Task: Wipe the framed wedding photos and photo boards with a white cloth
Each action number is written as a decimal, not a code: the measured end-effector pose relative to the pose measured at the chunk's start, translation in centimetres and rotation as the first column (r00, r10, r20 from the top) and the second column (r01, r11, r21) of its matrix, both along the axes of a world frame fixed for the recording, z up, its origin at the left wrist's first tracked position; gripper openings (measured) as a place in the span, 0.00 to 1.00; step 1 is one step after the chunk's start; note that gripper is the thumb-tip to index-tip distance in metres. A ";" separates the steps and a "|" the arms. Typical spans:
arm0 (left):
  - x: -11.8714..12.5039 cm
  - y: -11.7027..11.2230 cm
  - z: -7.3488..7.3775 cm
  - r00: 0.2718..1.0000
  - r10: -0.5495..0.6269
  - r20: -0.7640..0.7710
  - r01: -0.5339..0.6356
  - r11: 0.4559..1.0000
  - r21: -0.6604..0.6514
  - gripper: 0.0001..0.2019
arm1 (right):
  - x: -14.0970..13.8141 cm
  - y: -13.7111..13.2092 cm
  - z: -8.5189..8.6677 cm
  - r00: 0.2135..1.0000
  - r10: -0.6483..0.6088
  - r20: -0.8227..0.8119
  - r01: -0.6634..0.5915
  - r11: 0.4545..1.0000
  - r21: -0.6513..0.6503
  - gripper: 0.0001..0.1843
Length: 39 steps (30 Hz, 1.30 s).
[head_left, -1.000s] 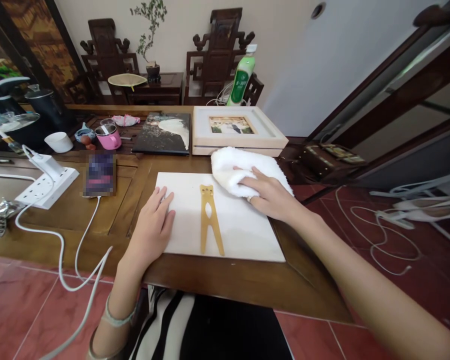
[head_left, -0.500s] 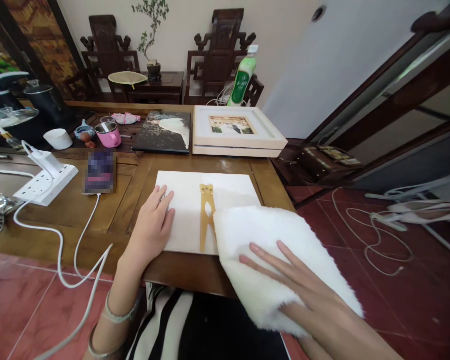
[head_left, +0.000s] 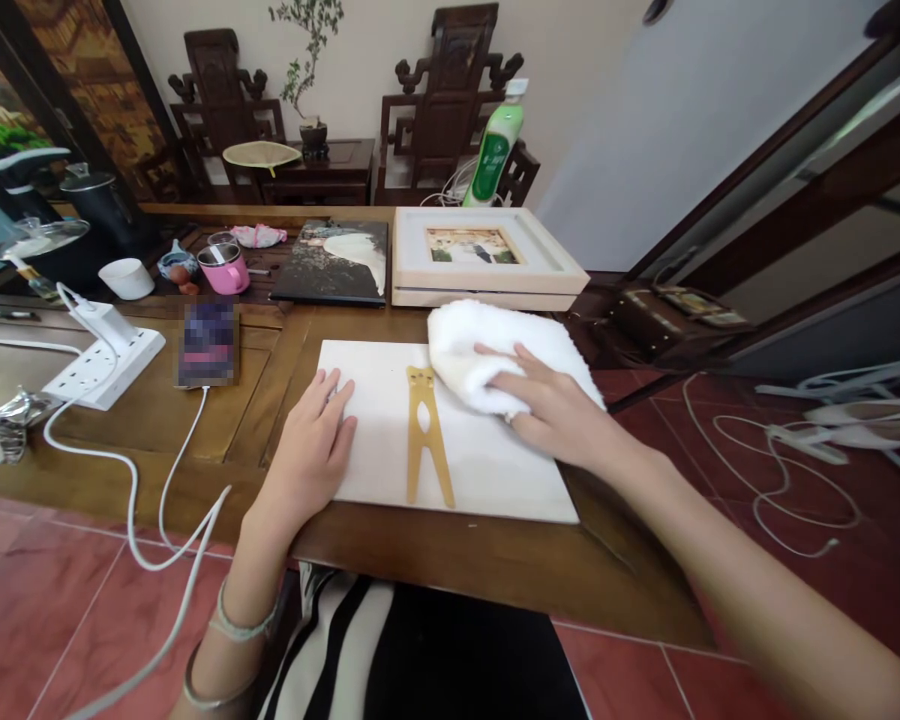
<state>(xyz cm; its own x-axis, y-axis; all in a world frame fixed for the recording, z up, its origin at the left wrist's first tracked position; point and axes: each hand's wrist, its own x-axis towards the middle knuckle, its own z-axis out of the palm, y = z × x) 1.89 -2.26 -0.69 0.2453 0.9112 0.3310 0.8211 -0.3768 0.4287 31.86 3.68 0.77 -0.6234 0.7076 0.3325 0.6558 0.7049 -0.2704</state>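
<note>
My left hand (head_left: 316, 432) lies flat along the left edge of a white board (head_left: 367, 415), fingers stretched out. In my right hand (head_left: 551, 400) is a white fluffy cloth (head_left: 514, 340), its fingers bent into the pile. The cloth lies over the board's upper right corner and the table beyond it. Near the middle of the board is a flat tan-gold, A-shaped figure (head_left: 424, 430) with an animal-like head; whether it is painted or laid on, I cannot tell. Part of the cloth is hidden under my right hand.
A pale wooden frame (head_left: 491, 290) and a dark picture panel (head_left: 315, 275) lie behind the board. To the left are a phone (head_left: 208, 340), a white power strip (head_left: 101, 365), a pink mug (head_left: 225, 272) and trailing cables. A green bottle (head_left: 495, 150) stands behind the frame.
My right hand has moved the cloth forward, away from my body, uncovering the board's lower right corner and the figure's right leg. My left hand stays on the board's left edge.
</note>
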 end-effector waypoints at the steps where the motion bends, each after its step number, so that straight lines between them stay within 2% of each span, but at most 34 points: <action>1: 0.0 0.0 0.0 1.000 -0.001 -0.002 0.001 1.000 -0.003 0.21 | -0.2 1.0 0.0 0.999 -0.033 0.002 0.033 0.999 0.002 0.28; 4: -0.1 0.0 0.0 1.000 -0.001 -0.002 0.001 1.000 -0.007 0.21 | -0.7 2.3 0.1 0.994 -0.109 -0.002 0.109 0.994 0.007 0.29; 7: -0.1 0.0 0.1 1.000 -0.003 0.004 0.003 1.000 -0.004 0.21 | -0.9 0.7 0.3 0.996 -0.093 0.003 0.093 0.996 0.016 0.27; 11: 0.0 -0.1 0.2 1.000 0.000 0.011 0.000 1.000 -0.005 0.21 | -0.5 -4.8 0.6 1.000 -0.003 -0.003 0.003 1.000 0.028 0.22; 16: 0.1 -0.1 0.1 1.000 0.008 0.007 -0.008 1.000 -0.010 0.21 | -0.1 -12.4 1.9 0.994 0.101 -0.050 -0.103 0.994 -0.045 0.19; 18: 0.1 0.0 0.1 1.000 0.008 0.010 -0.008 1.000 -0.004 0.21 | 0.1 -14.1 2.5 0.988 0.146 -0.041 -0.149 0.987 -0.065 0.17; 20: 0.1 0.0 0.0 1.000 0.007 0.013 -0.007 1.000 0.000 0.21 | 0.2 -14.8 3.0 0.983 0.182 -0.029 -0.184 0.979 -0.083 0.16; 24: 0.1 0.0 0.1 1.000 0.009 0.014 -0.008 1.000 -0.006 0.21 | 0.2 -12.8 2.6 0.983 0.179 -0.028 -0.181 0.981 -0.069 0.19; 29: 0.2 0.0 0.1 1.000 0.009 0.009 -0.009 1.000 -0.017 0.21 | -1.0 -5.8 1.1 0.996 0.084 0.012 -0.084 0.996 -0.010 0.24; 32: 0.2 0.0 0.2 1.000 0.004 0.006 -0.003 1.000 -0.020 0.21 | -2.3 -1.6 1.0 0.998 -0.013 0.058 0.014 1.000 -0.017 0.26; 34: 0.1 0.0 0.1 1.000 -0.001 0.007 0.001 1.000 -0.018 0.21 | -3.3 0.2 1.2 0.993 -0.084 0.080 0.087 0.996 -0.032 0.28; 36: 0.1 0.0 0.0 1.000 -0.003 0.008 0.003 1.000 -0.012 0.21 | -4.3 0.7 1.4 0.990 -0.100 0.100 0.105 0.994 -0.042 0.28; 39: 0.0 0.1 -0.1 1.000 0.000 0.012 0.000 1.000 0.000 0.21 | -5.3 -1.1 1.6 0.991 -0.071 0.116 0.077 0.996 -0.048 0.28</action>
<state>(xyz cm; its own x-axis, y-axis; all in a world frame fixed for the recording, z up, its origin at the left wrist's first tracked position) 1.94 -2.20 -0.76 0.2417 0.9112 0.3336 0.8158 -0.3769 0.4387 26.54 2.61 2.37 -0.6004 0.7678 0.2237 0.7344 0.6401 -0.2258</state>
